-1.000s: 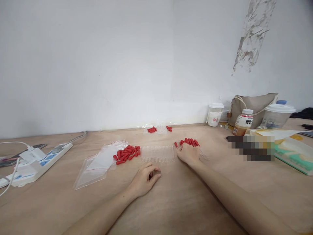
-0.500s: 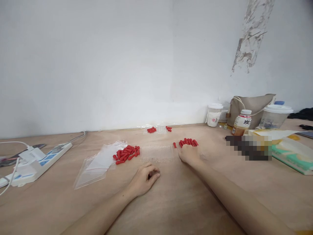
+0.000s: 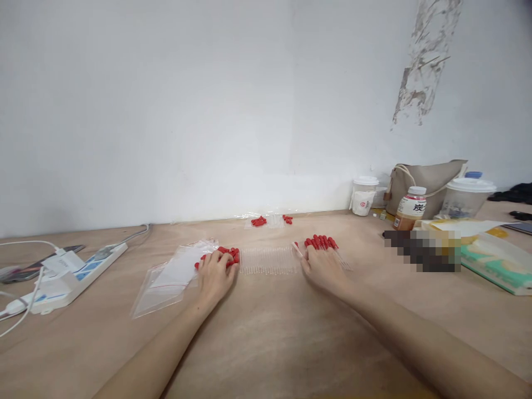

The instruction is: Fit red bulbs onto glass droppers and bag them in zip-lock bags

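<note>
My left hand (image 3: 216, 274) is over the pile of red rubber bulbs (image 3: 234, 253), its fingers curled down, with a bulb showing between thumb and forefinger. The fingers of my right hand (image 3: 324, 269) close around the tube of a dropper (image 3: 296, 247), whose red bulb points away from me. Beyond that hand lie several red-capped droppers (image 3: 321, 241) in a row, their clear tubes partly hidden by it. Between the hands, bare clear tubes (image 3: 268, 260) are laid side by side on the table.
A plastic bag (image 3: 166, 282) lies left of the bulbs, and a white power strip (image 3: 83, 282) is farther left. By the wall is a small bag with red bulbs (image 3: 258, 221). A cup (image 3: 364, 197), bottle (image 3: 410, 209) and grey bag (image 3: 436, 177) stand at right.
My left hand has moved forward and left from the bare table onto the bulb pile. My right hand has shifted slightly, towards the single dropper at the row's left end.
</note>
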`<state>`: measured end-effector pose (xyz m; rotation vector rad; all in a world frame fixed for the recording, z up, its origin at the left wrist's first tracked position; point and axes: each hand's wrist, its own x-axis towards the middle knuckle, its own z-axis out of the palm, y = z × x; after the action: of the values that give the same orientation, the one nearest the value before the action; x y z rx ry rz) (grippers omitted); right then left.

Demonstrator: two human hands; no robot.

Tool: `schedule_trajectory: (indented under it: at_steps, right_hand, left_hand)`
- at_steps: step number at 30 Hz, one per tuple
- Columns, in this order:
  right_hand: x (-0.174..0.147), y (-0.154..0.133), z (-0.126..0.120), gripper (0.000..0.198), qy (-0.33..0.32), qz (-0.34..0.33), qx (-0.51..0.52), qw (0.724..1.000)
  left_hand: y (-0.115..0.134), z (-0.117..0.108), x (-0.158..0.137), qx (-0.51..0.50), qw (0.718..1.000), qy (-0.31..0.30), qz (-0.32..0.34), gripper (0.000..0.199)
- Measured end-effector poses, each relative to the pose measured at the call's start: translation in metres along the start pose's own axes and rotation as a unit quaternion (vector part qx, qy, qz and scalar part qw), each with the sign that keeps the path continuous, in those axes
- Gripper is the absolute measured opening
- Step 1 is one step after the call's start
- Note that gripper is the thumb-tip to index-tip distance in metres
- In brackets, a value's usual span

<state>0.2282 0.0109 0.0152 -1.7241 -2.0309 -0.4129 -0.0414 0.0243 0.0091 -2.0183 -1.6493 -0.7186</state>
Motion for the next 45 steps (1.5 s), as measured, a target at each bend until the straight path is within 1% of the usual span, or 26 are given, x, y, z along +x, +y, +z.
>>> schedule_trajectory:
  at_steps: [3,7,13,17,19,21,22,24,26,27,29,31,32,34,36,37,40,45]
  right_hand:
    - [-0.017,0.001,0.004,0.019,0.025,-0.046,0.041,0.998]
    - [-0.030,0.002,0.012,0.018,0.045,-0.050,0.082,0.994]
    - [-0.033,-0.004,0.010,0.016,0.071,-0.054,0.096,0.991]
    - [-0.036,-0.001,0.012,0.015,0.066,-0.068,0.138,0.986]
    - [-0.037,0.004,0.014,0.015,0.056,-0.072,0.172,0.981]
    - [-0.038,0.009,0.016,0.014,0.041,-0.079,0.206,0.974]
    - [-0.039,0.012,0.017,0.015,0.035,-0.084,0.220,0.971]
    - [-0.039,0.016,0.019,0.016,0.029,-0.094,0.235,0.967]
    - [-0.039,0.017,0.020,0.019,0.035,-0.099,0.232,0.967]
    - [-0.039,0.017,0.019,0.022,0.037,-0.101,0.226,0.968]
    - [-0.039,0.015,0.018,0.025,0.036,-0.104,0.214,0.971]
    - [-0.040,0.013,0.015,0.027,0.028,-0.106,0.206,0.972]
    - [-0.041,0.012,0.014,0.027,0.025,-0.108,0.203,0.973]
    - [-0.042,0.009,0.013,0.026,0.022,-0.117,0.199,0.973]
    - [-0.044,0.006,0.013,0.025,0.021,-0.131,0.200,0.971]
    - [-0.044,0.005,0.013,0.024,0.019,-0.139,0.202,0.969]
    - [-0.046,0.001,0.013,0.023,0.007,-0.159,0.213,0.964]
    - [-0.048,-0.003,0.011,0.019,0.000,-0.163,0.241,0.957]
  left_hand:
    - [-0.011,0.006,0.004,0.040,0.999,-0.014,-0.019,0.017]
    - [-0.012,0.012,0.003,0.049,0.999,-0.020,-0.013,0.018]
    - [-0.012,0.015,0.004,0.040,0.999,0.000,-0.008,0.016]
    - [-0.007,0.007,0.001,0.022,0.999,0.030,-0.012,0.018]
    - [0.000,0.000,-0.004,-0.033,0.998,0.045,0.025,0.019]
    - [0.009,-0.008,-0.011,-0.125,0.986,0.037,0.102,0.018]
    - [0.015,-0.011,-0.015,-0.169,0.975,0.018,0.143,0.018]
    - [0.024,-0.017,-0.022,-0.228,0.950,-0.041,0.208,0.017]
    - [0.032,-0.020,-0.026,-0.265,0.930,-0.092,0.239,0.018]
    - [0.034,-0.022,-0.028,-0.279,0.923,-0.110,0.243,0.018]
    - [0.039,-0.024,-0.029,-0.303,0.916,-0.131,0.229,0.018]
    - [0.043,-0.025,-0.029,-0.316,0.917,-0.140,0.197,0.017]
    - [0.046,-0.024,-0.029,-0.319,0.920,-0.143,0.178,0.019]
    - [0.052,-0.021,-0.029,-0.321,0.924,-0.152,0.142,0.029]
    - [0.057,-0.016,-0.029,-0.324,0.924,-0.164,0.122,0.035]
    - [0.059,-0.013,-0.029,-0.328,0.922,-0.170,0.118,0.033]
    - [0.062,-0.008,-0.028,-0.348,0.913,-0.182,0.110,0.019]
    - [0.063,-0.009,-0.030,-0.406,0.892,-0.184,0.075,0.015]
